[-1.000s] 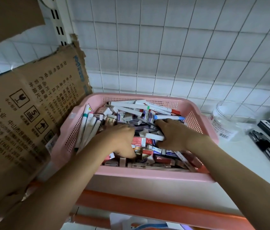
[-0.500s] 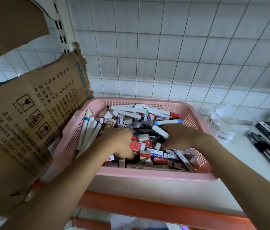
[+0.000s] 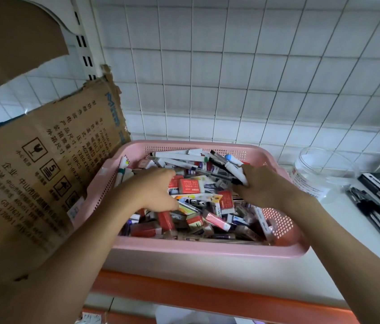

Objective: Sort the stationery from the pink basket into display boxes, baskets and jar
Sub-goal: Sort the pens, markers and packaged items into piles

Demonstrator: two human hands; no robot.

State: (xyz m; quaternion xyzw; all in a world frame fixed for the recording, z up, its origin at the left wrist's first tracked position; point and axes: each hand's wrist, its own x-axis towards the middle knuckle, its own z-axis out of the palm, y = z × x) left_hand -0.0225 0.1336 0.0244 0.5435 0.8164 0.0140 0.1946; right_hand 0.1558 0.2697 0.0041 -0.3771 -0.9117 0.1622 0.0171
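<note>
Stationery [image 3: 196,190] filled the pink basket [image 3: 207,250]; the jar [image 3: 319,174] beside it stood empty. Right hand [image 3: 263,188] gripped markers [image 3: 235,171]; left hand [image 3: 154,192] lay among erasers, fingers curled, grip unclear.

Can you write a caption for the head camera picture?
Two hands dig through a pink plastic basket heaped with stationery; the right grips white pens.

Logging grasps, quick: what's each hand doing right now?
Left hand: in the basket, grip cannot be told.
Right hand: holding pens.
</note>
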